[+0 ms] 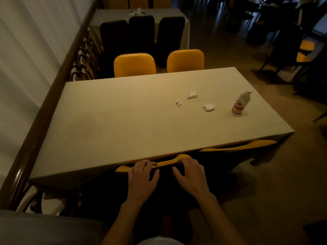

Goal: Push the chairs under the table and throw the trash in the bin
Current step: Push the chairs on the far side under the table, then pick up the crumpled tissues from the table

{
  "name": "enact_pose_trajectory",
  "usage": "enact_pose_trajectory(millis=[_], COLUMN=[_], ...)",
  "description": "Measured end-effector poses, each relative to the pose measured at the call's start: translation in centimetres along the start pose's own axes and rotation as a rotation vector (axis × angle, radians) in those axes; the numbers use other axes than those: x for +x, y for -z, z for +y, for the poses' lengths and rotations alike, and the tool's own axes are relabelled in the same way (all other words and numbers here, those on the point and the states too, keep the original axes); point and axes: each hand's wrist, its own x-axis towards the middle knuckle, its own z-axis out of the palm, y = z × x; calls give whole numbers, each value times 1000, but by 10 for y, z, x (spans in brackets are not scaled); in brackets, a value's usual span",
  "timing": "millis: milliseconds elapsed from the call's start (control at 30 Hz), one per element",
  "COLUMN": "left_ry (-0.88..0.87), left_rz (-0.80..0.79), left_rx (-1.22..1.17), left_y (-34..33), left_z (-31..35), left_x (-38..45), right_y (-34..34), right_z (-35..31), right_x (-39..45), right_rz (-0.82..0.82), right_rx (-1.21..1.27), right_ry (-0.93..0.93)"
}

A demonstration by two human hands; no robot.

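Note:
A cream table (pixel 123 121) fills the middle of the view. My left hand (pixel 143 175) and my right hand (pixel 190 172) both grip the yellow top of a near chair (pixel 165 163), whose back stands right at the table's front edge. A second yellow chair (pixel 247 145) sits tucked in to its right. Two more yellow chairs (pixel 134 65) (pixel 185 61) stand at the far side. On the table's right part lie three crumpled white tissues (pixel 192 94) (pixel 179 102) (pixel 209 106) and an upright plastic bottle (pixel 241 102).
A dark wooden railing with iron scrollwork (pixel 53 89) runs along the left. Behind stands another covered table (pixel 138 15) with dark chairs (pixel 141 32) and tissue on it. Dark chairs and tables (pixel 290 41) crowd the right background. Brown floor (pixel 265 191) lies to the right.

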Motion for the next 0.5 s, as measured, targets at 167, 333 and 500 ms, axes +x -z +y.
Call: enact_pose_trajectory(millis=[167,333,500], left_ry=[-101,-192,-266], left_rz=[-37,-69,-118], left_rx=[35,37,35], left_y=[-14,-32,-54], left_z=[22,59,103], left_x=[-4,-7,-8], right_y=[13,31,59], right_z=[21,51,86], right_x=[-30,-55,-76], right_rz=[78,127,165], right_rx=[-8,-4,-6], right_ry=[-88,-201,-279])
